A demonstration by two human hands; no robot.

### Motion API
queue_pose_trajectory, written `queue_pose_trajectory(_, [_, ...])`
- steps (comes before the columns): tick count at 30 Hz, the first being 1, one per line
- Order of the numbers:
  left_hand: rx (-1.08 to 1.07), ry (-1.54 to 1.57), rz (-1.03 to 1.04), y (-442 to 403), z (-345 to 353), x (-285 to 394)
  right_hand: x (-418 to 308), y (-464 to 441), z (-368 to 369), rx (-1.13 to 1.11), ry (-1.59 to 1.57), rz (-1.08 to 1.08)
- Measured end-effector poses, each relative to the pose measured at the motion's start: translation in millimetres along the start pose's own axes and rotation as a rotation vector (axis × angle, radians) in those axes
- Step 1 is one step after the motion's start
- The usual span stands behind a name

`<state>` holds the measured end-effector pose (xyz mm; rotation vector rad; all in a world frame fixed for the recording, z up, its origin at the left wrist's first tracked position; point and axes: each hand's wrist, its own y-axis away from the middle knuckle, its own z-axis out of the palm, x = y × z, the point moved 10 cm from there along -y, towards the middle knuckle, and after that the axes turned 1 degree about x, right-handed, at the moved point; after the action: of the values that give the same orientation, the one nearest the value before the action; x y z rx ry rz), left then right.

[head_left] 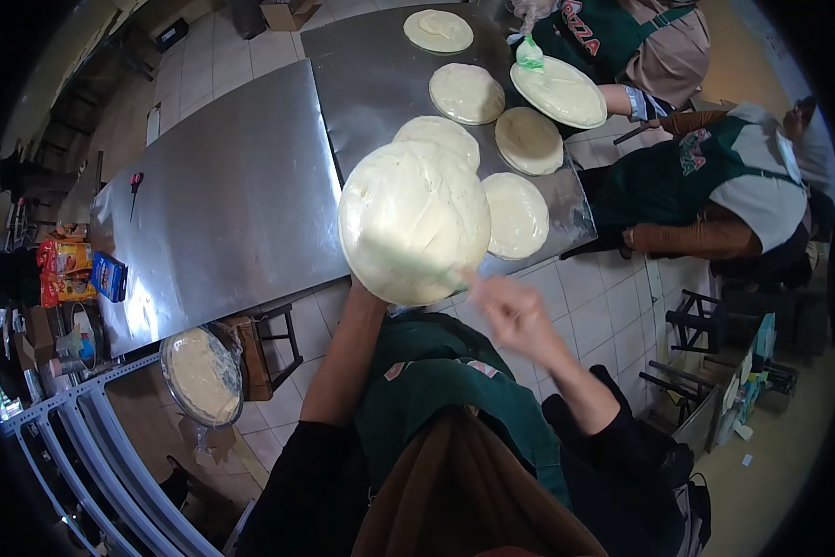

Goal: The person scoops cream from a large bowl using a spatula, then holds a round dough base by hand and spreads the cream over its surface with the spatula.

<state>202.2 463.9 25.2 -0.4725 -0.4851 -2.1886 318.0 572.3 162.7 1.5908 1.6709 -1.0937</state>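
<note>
A large round base covered in pale cream (415, 218) is held up over the table's front edge. My left hand (369, 293) is beneath it, bearing it from below, and its fingers are hidden. My right hand (512, 316) is closed round the handle of a spatula at the base's lower right edge. Motion smears both the hand and the spatula, whose pale blade (408, 255) sweeps across the cream. Just behind lies another cream-covered round (445, 137), partly covered by mine. To the right, a further coated round (516, 216) rests on the metal table.
More rounds, including a browner one (529, 141), lie on the steel table (362, 56). Opposite, a co-worker's gloved hand (532, 11) holds a green-and-white spatula (530, 54) over a tilted round (558, 92). Another person (714, 186) stands right. A tub of cream (202, 376) is at lower left.
</note>
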Motion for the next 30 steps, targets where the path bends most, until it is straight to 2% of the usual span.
queue_pose_trajectory(1, [0.004,0.002,0.006,1.8,0.2,0.0,24.5,-2.6,-17.4,0.113,0.024,0.103])
queue_pose_trajectory(4, [-0.032,0.103,-0.005,2.1,3.3,-7.9,45.4,-10.8,-35.0,0.151,0.172,0.195])
queue_pose_trajectory(9, [-0.073,0.152,0.037,2.4,7.0,-3.4,-13.1,25.6,9.9,-0.142,0.086,0.052])
queue_pose_trajectory(12, [-0.104,0.198,0.041,-0.1,10.8,-4.1,49.8,18.2,-31.9,0.094,0.092,0.21])
queue_pose_trajectory(15, [-0.129,0.229,0.048,-0.2,13.2,-8.0,46.7,14.7,-30.2,0.144,0.191,0.134])
queue_pose_trajectory(18, [-0.15,0.269,0.063,0.1,12.5,-7.0,-12.0,29.5,1.7,-0.074,0.121,0.05])
queue_pose_trajectory(19, [-0.16,0.282,0.065,1.5,12.6,-4.9,-9.4,34.0,3.9,-0.117,0.129,0.035])
queue_pose_trajectory(22, [-0.191,0.323,0.075,1.8,14.9,-2.4,44.3,31.0,-34.0,0.129,0.096,0.216])
queue_pose_trajectory(23, [-0.2,0.331,0.077,2.4,15.4,-3.4,39.6,18.9,-49.7,0.24,0.099,0.186])
queue_pose_trajectory(26, [-0.226,0.356,0.087,3.3,17.4,-2.4,16.8,34.7,-13.8,0.129,0.195,-0.061])
queue_pose_trajectory(28, [-0.246,0.381,0.1,4.0,16.4,-0.3,-2.7,42.5,6.5,-0.034,0.195,0.074])
queue_pose_trajectory(30, [-0.26,0.405,0.107,6.3,16.4,2.6,1.5,42.4,-4.8,0.052,0.165,-0.027])
